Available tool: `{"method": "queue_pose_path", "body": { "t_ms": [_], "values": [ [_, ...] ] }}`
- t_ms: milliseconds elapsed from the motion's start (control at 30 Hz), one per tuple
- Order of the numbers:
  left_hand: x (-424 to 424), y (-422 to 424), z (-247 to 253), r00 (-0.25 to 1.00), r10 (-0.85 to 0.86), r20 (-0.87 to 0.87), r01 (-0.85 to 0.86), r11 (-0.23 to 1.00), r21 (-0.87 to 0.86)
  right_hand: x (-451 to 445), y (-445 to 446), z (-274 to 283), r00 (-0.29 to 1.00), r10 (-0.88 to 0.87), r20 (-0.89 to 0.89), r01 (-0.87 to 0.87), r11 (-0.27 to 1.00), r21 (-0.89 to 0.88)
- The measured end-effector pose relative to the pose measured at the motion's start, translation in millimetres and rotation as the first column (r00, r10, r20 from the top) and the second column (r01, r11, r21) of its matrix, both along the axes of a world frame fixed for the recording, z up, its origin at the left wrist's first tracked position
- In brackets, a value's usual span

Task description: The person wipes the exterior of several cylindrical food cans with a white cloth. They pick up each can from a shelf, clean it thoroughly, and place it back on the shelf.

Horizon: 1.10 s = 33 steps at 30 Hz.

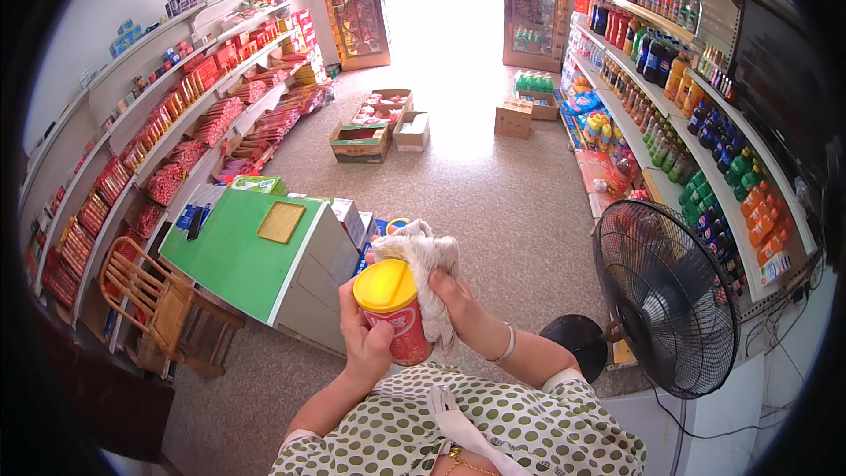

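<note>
Close in front of my chest, my left hand (369, 337) grips a red canister (408, 337) with a yellow lid (386, 284). The canister bears printed writing and leans slightly, lid upward. My right hand (455, 301) holds a crumpled whitish cloth (433, 264) against the canister's right and far side. Most of the right fingers are hidden behind the cloth. Left of the canister stands a green-topped counter (238, 244), with a shallow yellow tray (281, 222) and a dark phone (194, 225) on it.
A black pedestal fan (664, 297) stands close at right. Shelves of bottled drinks (661, 66) line the right wall; shelves of red packages (192, 139) line the left. A wooden chair (155, 291) is beside the counter. Open cardboard boxes (360, 145) sit on the floor towards the bright doorway.
</note>
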<state>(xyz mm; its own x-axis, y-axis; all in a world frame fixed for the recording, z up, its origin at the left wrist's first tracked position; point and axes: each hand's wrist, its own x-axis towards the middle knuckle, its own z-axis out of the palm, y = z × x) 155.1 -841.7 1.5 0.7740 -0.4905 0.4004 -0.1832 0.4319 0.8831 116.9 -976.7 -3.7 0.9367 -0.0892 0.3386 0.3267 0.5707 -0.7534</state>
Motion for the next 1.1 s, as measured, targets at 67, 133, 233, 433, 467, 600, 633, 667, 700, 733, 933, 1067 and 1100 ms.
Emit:
{"method": "queue_pose_path", "body": {
  "t_ms": [67, 133, 233, 433, 467, 600, 633, 667, 700, 733, 933, 1067, 1100],
  "values": [
    [0.0, 5.6, 1.7, 0.999, 0.001, 0.046, -0.002, 0.999, 0.041, -2.4, 3.4, -15.2, 0.976, 0.109, -0.186, -0.077, 0.982, 0.173],
    [4.2, 11.5, 0.7, 0.989, 0.031, 0.146, -0.048, 0.992, 0.113, -14.6, 16.1, -38.2, 0.971, 0.030, -0.239, -0.006, 0.995, 0.098],
    [20.9, 19.1, 5.8, 0.859, 0.156, 0.488, -0.224, 0.971, 0.084, -23.4, 40.9, -50.5, 0.992, -0.108, -0.066, 0.112, 0.992, 0.063],
    [9.7, 21.9, -6.9, 0.979, 0.118, 0.165, -0.140, 0.982, 0.124, -26.8, 49.8, -65.5, 0.962, -0.265, -0.063, 0.271, 0.956, 0.115],
    [7.0, 24.5, -8.4, 0.979, 0.109, 0.175, -0.136, 0.979, 0.153, -26.2, 49.2, -61.6, 0.959, -0.278, -0.054, 0.282, 0.954, 0.100],
    [-7.5, 22.7, -6.2, 0.971, 0.112, 0.213, -0.142, 0.981, 0.133, -16.4, 56.0, -48.6, 0.839, -0.510, 0.191, 0.544, 0.770, -0.335],
    [-8.4, 24.4, -6.8, 0.964, 0.122, 0.235, -0.150, 0.983, 0.106, -13.8, 56.3, -45.8, 0.809, -0.516, 0.281, 0.587, 0.730, -0.350],
    [-9.8, 29.4, -5.2, 0.985, 0.084, 0.152, -0.099, 0.990, 0.096, -12.3, 57.3, -43.1, 0.773, -0.515, 0.369, 0.630, 0.689, -0.359],
    [-10.1, 34.4, -5.9, 0.980, 0.102, 0.173, -0.123, 0.986, 0.114, -10.3, 57.4, -40.0, 0.732, -0.507, 0.454, 0.672, 0.648, -0.360],
    [-10.3, 39.7, -7.1, 0.974, 0.120, 0.193, -0.147, 0.980, 0.131, -10.5, 57.2, -30.2, 0.806, -0.429, 0.407, 0.569, 0.749, -0.338],
    [-19.3, 62.8, -15.0, 0.981, -0.013, 0.192, -0.030, 0.976, 0.217, 26.5, 49.3, -13.8, 0.887, 0.422, -0.190, -0.298, 0.835, 0.464],
    [-5.8, 72.3, -10.6, 0.871, 0.154, 0.466, -0.301, 0.917, 0.261, 23.1, 63.9, -30.4, 0.904, 0.365, -0.225, -0.219, 0.845, 0.489],
    [-2.6, 73.4, -13.1, 0.918, 0.208, 0.338, -0.290, 0.933, 0.211, 16.0, 68.7, -34.1, 0.956, 0.238, -0.172, -0.165, 0.921, 0.354]
  ]
}}
